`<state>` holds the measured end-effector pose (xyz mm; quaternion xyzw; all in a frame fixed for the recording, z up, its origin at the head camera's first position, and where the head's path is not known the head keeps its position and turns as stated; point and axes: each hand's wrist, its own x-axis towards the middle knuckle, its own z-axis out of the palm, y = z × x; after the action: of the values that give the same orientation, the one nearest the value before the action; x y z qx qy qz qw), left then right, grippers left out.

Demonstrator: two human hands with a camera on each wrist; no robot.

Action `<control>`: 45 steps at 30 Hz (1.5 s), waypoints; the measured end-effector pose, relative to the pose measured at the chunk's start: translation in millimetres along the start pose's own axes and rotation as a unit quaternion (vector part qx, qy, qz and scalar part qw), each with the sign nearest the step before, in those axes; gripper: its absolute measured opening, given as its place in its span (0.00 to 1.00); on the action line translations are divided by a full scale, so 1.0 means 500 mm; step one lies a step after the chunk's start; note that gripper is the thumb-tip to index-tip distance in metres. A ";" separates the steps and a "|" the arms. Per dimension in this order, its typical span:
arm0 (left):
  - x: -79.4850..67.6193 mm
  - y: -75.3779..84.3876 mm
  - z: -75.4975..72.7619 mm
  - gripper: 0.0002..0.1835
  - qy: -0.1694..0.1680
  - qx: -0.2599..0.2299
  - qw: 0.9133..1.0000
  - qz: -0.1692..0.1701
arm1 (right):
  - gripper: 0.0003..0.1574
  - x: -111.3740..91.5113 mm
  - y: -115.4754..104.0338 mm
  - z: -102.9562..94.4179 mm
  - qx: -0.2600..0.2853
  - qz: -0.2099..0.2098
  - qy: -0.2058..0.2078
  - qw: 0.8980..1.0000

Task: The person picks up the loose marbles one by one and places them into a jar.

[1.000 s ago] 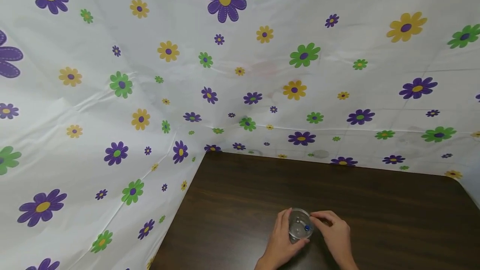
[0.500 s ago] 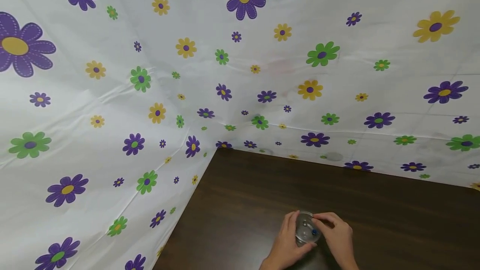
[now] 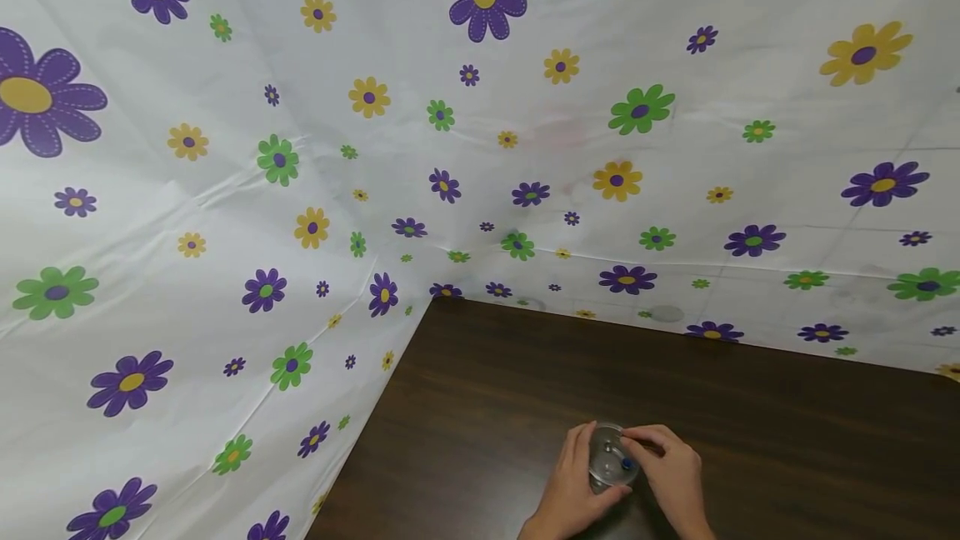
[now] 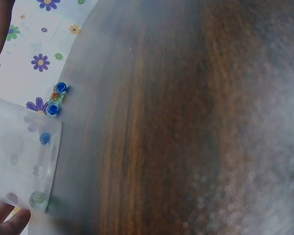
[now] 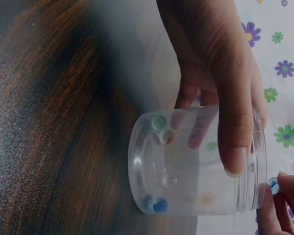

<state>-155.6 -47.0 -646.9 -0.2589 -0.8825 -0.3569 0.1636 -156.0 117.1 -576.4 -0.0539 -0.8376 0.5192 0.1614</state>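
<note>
My left hand (image 3: 572, 486) grips a clear plastic jar (image 3: 602, 458) around its side, thumb at the near side and fingers at the far side. The jar stands upright on the table, its open mouth up. Between thumb and fingertip my right hand (image 3: 671, 473) pinches a clear marble with a blue swirl (image 5: 274, 185), right at the jar's rim. Inside, on the bottom, lie several glass marbles, among them a blue marble (image 5: 160, 204), a green marble (image 5: 158, 122) and a colourless marble (image 5: 169, 180). The pinched marble is hidden behind fingers in the head view.
Several loose marbles (image 4: 54, 108) sit close together on the dark wooden table (image 3: 480, 407) beside the jar, seen in the left wrist view. A white flower-print sheet (image 3: 322, 190) hangs along the table's back and left edges.
The head view has swung a little to the left, so the table and sheet appear shifted right. My hands keep their places at the jar, the right fingertips staying at its rim.
</note>
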 end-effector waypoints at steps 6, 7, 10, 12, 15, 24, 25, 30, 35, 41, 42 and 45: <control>-0.001 0.002 -0.001 0.48 -0.005 0.002 1.000 -0.009 | 0.07 0.000 0.000 0.002 -0.004 0.000 0.003 1.000; -0.002 0.002 -0.001 0.48 -0.006 0.003 1.000 -0.011 | 0.07 0.000 0.000 0.002 -0.006 0.001 0.003 1.000; -0.002 0.003 -0.002 0.48 -0.011 0.002 1.000 -0.018 | 0.06 0.000 -0.001 0.002 -0.010 0.006 0.001 1.000; -0.002 0.003 -0.002 0.48 -0.012 0.001 1.000 -0.021 | 0.06 0.001 -0.002 0.002 -0.014 0.010 0.000 1.000; -0.002 0.003 -0.003 0.48 -0.013 -0.002 1.000 -0.022 | 0.06 0.002 -0.003 0.001 -0.016 0.012 0.001 1.000; -0.001 0.003 -0.003 0.48 -0.017 -0.003 0.999 -0.028 | 0.07 0.001 -0.003 0.000 -0.007 -0.004 0.000 1.000; -0.001 0.004 -0.003 0.48 -0.017 -0.004 0.999 -0.028 | 0.08 0.001 -0.002 0.000 -0.007 -0.004 0.001 1.000; 0.000 0.006 -0.003 0.48 -0.007 -0.006 1.000 -0.018 | 0.07 0.003 0.002 0.002 -0.010 -0.003 0.002 1.000; 0.001 0.006 -0.003 0.48 0.002 -0.003 1.000 -0.010 | 0.07 0.005 0.005 0.004 -0.015 -0.003 0.005 1.000; 0.001 0.006 -0.002 0.48 0.004 0.000 1.000 -0.011 | 0.07 0.006 0.004 0.004 -0.015 0.002 0.003 1.000; 0.001 0.006 -0.002 0.48 0.003 0.000 1.000 -0.011 | 0.06 0.006 0.003 0.005 -0.013 0.005 0.002 1.000; 0.001 0.006 -0.001 0.48 0.003 0.002 1.000 -0.012 | 0.06 0.005 0.005 0.005 -0.013 0.007 0.002 1.000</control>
<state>-154.2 -45.5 -644.9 -0.2472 -0.8859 -0.3574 0.1623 -159.5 116.7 -578.9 -0.0630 -0.8434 0.5093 0.1588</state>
